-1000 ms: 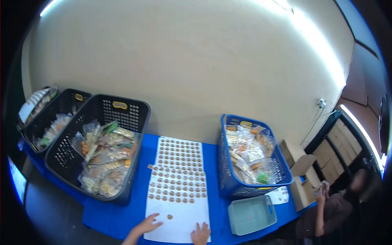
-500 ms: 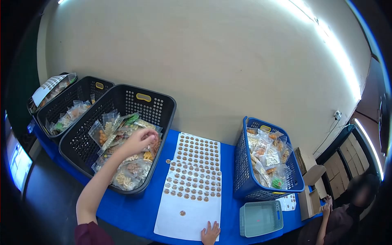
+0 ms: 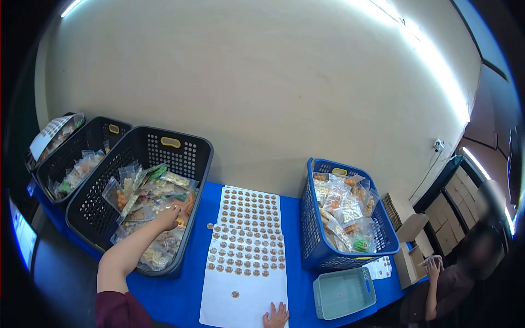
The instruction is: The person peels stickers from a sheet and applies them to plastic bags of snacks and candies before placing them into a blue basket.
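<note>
My left hand (image 3: 168,217) reaches into the large black basket (image 3: 180,148) and rests on the clear snack bags (image 3: 147,191) piled inside; I cannot tell if it grips one. My right hand (image 3: 276,316) lies flat with fingers apart on the bottom edge of the white sticker sheet (image 3: 244,290). That sheet carries rows of round brown stickers, and one lone sticker (image 3: 235,294) sits near its lower part. A second sticker sheet (image 3: 250,204) lies behind it on the blue table (image 3: 164,287).
A blue basket (image 3: 314,249) full of snack bags stands right of the sheets, with a pale green tray (image 3: 343,292) in front of it. Two more black baskets (image 3: 87,142) stand at far left. Cardboard boxes (image 3: 407,249) and a seated person (image 3: 454,284) are at right.
My left hand has dropped lower into the black basket onto the bags. The view has shifted slightly; my right hand stays on the sheet's edge.
</note>
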The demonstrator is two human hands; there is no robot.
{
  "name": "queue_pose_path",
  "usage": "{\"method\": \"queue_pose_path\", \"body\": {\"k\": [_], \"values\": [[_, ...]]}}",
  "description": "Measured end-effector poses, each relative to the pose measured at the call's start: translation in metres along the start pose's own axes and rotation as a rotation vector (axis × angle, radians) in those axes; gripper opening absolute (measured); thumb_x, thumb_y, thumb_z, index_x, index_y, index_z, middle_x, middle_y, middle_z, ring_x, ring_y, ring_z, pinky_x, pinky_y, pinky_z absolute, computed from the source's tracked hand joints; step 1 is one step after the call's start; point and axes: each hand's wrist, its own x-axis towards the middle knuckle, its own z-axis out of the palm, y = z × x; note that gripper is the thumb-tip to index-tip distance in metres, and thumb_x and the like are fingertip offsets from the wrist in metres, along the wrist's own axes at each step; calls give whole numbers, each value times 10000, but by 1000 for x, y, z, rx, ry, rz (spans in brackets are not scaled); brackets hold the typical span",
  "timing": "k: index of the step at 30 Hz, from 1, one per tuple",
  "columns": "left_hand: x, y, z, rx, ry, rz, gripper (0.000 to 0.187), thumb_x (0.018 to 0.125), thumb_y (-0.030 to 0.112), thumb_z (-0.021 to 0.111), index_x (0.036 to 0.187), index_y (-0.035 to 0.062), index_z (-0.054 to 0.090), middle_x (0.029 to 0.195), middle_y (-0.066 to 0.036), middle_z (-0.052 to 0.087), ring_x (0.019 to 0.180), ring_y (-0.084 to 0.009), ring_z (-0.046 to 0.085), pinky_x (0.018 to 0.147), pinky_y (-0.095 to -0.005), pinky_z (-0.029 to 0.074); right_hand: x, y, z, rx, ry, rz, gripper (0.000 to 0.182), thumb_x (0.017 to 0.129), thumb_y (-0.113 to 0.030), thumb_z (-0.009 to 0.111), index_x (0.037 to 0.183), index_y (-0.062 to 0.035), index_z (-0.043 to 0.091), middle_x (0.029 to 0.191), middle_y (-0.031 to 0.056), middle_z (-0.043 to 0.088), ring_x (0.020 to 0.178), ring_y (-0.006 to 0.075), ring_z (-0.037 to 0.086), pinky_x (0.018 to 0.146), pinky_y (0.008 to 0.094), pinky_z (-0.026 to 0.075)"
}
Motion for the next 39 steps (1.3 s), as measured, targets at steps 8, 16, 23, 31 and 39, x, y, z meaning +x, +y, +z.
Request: {"method": "queue_pose_path", "body": {"k": [8,16,23,31,39], "values": [[-5,7,7,18,-65,34,607,684,141,560,1220,92,280,1119,-142,481,950,-311,519,744,-420,435,3,-3,-13,37,22,-7,483,707,-221,522,1164,-77,458,1218,248,369,1107,398,360,896,530,256],[2,-7,17,-221,41,58,404,687,163,559,1055,22,466,1075,-199,483,935,-338,508,786,-394,419,7,-1,-11,12,12,11,493,691,-198,531,1164,-81,454,1210,237,379,1119,380,355,904,518,261],[-4,35,-14,-278,510,-84,263,690,99,553,919,-8,479,877,-201,524,820,-354,518,701,-398,418,4,2,-7,29,9,40,504,701,-205,523,1186,-100,431,1235,226,358,1138,367,344,911,515,255],[2,39,-64,-521,828,-129,256,694,-11,529,936,-18,446,740,-178,525,665,-293,544,600,-333,423,4,8,-3,23,-3,55,517,690,-215,526,1188,-114,431,1249,214,347,1152,360,330,905,503,263],[-16,71,-147,-652,1044,41,162,853,94,410,993,12,420,786,-129,580,732,-177,563,670,-283,429,3,9,-10,78,37,31,502,697,-215,522,1179,-102,437,1249,217,345,1146,366,330,919,499,254]]}}
